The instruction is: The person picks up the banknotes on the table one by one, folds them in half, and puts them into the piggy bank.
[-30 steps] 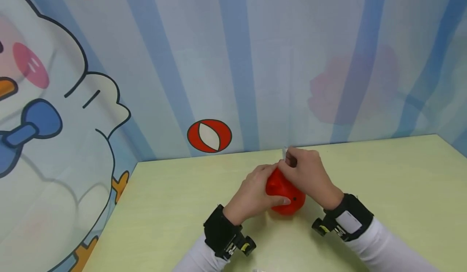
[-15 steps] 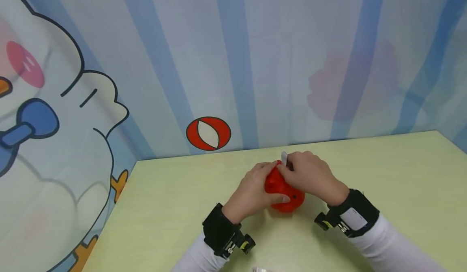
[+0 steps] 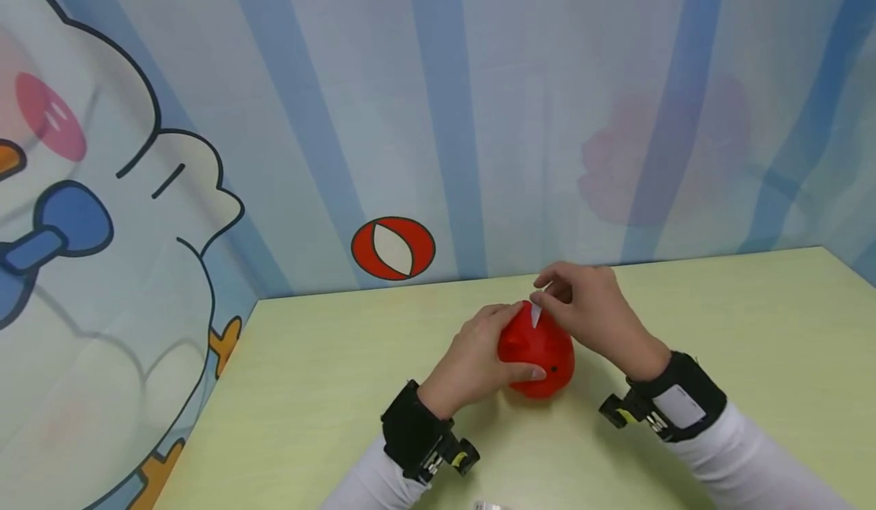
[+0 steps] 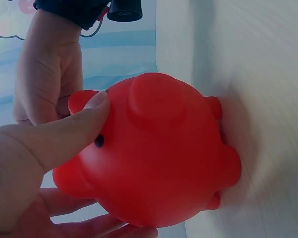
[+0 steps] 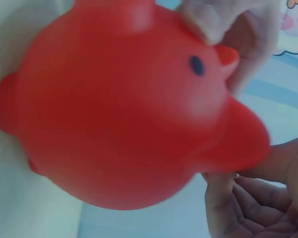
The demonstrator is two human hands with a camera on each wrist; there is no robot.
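Note:
A red toy pig [image 3: 537, 354] shaped like a piggy bank stands on the pale green table [image 3: 315, 388]. My left hand [image 3: 479, 358] grips its left side, thumb across the front near the black eye. In the left wrist view the pig [image 4: 159, 153] fills the frame with my thumb [image 4: 54, 134] on it. My right hand [image 3: 582, 308] hovers just above the pig's top and pinches a small white slip [image 3: 536, 312] that points down at the pig's back. The right wrist view shows the pig [image 5: 124, 109] close up, with fingers [image 5: 248, 203] beside it.
A printed cartoon backdrop [image 3: 383, 115] rises directly behind the table's far edge, with a red and white ball motif [image 3: 393, 248]. A small pale object [image 3: 487, 505] peeks in at the bottom edge of the head view.
My right hand has lifted slightly and shifted right above the pig; the white slip now points down at the pig's top instead of sticking up. The left hand keeps its hold.

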